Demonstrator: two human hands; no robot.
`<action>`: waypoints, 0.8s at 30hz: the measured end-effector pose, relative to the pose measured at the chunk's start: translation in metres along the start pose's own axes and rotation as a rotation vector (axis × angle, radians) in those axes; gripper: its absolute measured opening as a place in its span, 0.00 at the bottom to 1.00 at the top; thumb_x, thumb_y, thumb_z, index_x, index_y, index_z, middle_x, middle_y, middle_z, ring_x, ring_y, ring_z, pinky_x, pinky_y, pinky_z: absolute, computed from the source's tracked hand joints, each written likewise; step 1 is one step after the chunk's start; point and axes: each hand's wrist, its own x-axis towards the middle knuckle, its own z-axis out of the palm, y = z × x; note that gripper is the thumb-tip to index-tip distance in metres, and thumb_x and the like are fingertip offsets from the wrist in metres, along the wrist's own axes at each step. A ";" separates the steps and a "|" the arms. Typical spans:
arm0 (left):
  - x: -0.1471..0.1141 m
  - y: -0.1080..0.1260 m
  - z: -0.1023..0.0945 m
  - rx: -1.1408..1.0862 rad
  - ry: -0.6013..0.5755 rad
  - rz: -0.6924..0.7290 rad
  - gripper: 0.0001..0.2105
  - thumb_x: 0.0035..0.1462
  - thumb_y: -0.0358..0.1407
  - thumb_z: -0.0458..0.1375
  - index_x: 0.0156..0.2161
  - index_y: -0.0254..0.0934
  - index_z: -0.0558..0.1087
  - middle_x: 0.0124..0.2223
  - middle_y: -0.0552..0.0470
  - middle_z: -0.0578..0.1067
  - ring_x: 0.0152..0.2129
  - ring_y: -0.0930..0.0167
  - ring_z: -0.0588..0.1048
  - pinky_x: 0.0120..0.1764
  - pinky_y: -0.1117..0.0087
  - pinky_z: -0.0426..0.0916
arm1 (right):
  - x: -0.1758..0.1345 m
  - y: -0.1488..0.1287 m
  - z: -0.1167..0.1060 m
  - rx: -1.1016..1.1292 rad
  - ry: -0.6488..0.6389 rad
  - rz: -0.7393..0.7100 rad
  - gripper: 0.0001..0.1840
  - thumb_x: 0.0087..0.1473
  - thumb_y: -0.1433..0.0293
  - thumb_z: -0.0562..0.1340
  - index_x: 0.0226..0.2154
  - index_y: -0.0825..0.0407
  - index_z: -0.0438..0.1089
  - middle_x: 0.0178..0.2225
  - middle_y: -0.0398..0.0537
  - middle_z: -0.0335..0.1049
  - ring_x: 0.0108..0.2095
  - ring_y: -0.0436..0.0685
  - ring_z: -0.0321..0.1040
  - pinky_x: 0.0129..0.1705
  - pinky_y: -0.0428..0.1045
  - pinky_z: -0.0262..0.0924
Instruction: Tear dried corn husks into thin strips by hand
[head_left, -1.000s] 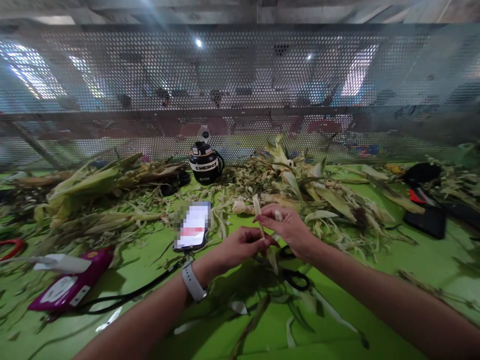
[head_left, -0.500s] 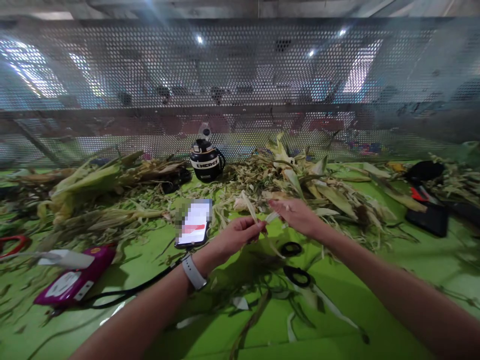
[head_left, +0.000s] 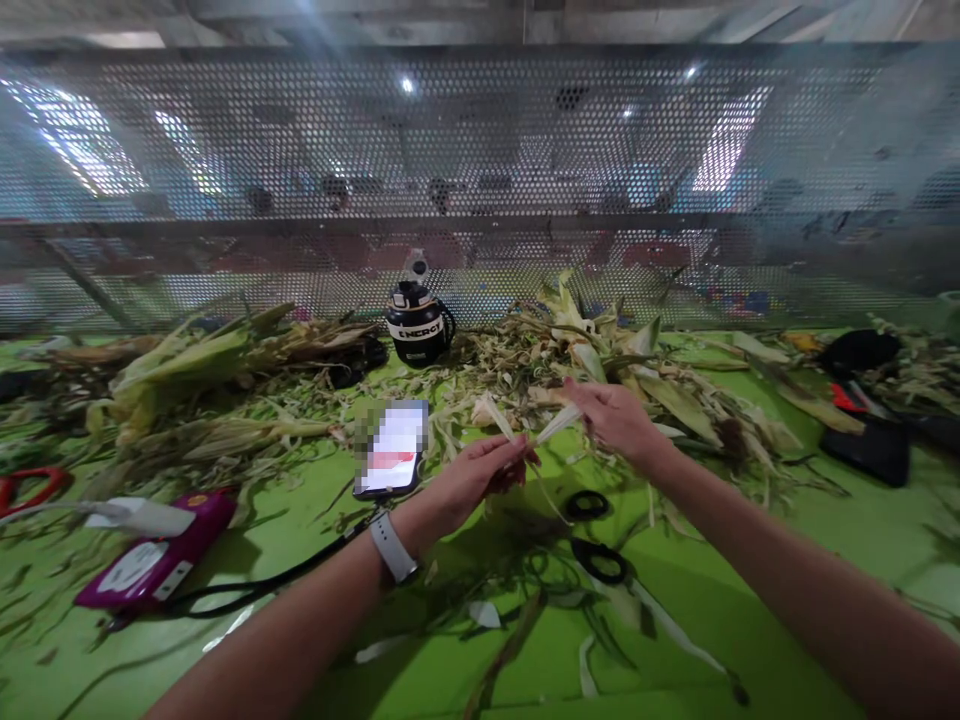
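My left hand (head_left: 487, 475) pinches a small bundle of pale corn husk strips (head_left: 559, 424) over the green table (head_left: 300, 555). One strip end sticks up above its fingers and another hangs below. To the right, my right hand (head_left: 616, 420) is closed on the far end of the strip, which stretches between both hands. Below them on the table lie scissors (head_left: 598, 560) with black handles; their blades are hard to make out. Loose husk strips (head_left: 514, 645) are scattered nearer me. Behind the right hand rises a heap of corn husks (head_left: 675, 400).
A phone (head_left: 394, 450) with a lit screen lies left of my hands, and a black jug (head_left: 418, 325) stands behind it. At left are a purple power strip (head_left: 161, 550), a cable and red-handled scissors (head_left: 34, 487). A perforated metal screen (head_left: 480, 140) closes the back.
My right hand has moved a little right, away from the left hand, and more of the pale strip shows between them. My left hand keeps its pinch.
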 end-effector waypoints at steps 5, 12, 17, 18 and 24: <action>0.000 0.002 0.000 -0.015 0.031 0.008 0.14 0.46 0.44 0.63 0.26 0.32 0.73 0.19 0.58 0.66 0.16 0.81 0.58 0.21 0.78 0.50 | 0.003 0.001 -0.003 0.194 0.022 0.081 0.29 0.44 0.45 0.60 0.13 0.52 0.55 0.11 0.35 0.49 0.11 0.43 0.45 0.15 0.43 0.39; 0.006 0.004 -0.001 -0.403 0.115 -0.084 0.09 0.51 0.38 0.60 0.30 0.32 0.75 0.25 0.52 0.74 0.22 0.76 0.70 0.27 0.78 0.63 | 0.002 -0.001 -0.001 0.305 0.119 0.104 0.29 0.49 0.45 0.55 0.16 0.52 0.61 0.09 0.35 0.49 0.12 0.46 0.47 0.17 0.44 0.44; 0.010 0.002 -0.001 -0.488 0.166 0.044 0.09 0.56 0.36 0.56 0.36 0.32 0.75 0.33 0.48 0.78 0.33 0.71 0.75 0.35 0.74 0.66 | -0.025 -0.016 0.020 -0.139 -0.252 -0.147 0.25 0.53 0.53 0.56 0.16 0.53 0.61 0.15 0.37 0.52 0.16 0.45 0.47 0.18 0.43 0.41; 0.010 0.001 0.000 -0.490 0.173 0.074 0.09 0.55 0.36 0.57 0.36 0.33 0.74 0.34 0.48 0.78 0.34 0.71 0.75 0.37 0.73 0.67 | -0.029 -0.016 0.025 -0.247 -0.312 -0.210 0.25 0.52 0.54 0.57 0.15 0.53 0.60 0.14 0.37 0.51 0.16 0.45 0.46 0.19 0.44 0.40; 0.007 -0.003 0.007 -0.513 0.176 0.093 0.08 0.48 0.36 0.63 0.35 0.36 0.73 0.38 0.48 0.78 0.40 0.66 0.75 0.40 0.69 0.68 | -0.031 -0.003 0.043 -0.531 -0.209 -0.215 0.21 0.54 0.54 0.55 0.25 0.54 0.68 0.22 0.45 0.65 0.22 0.50 0.57 0.24 0.45 0.45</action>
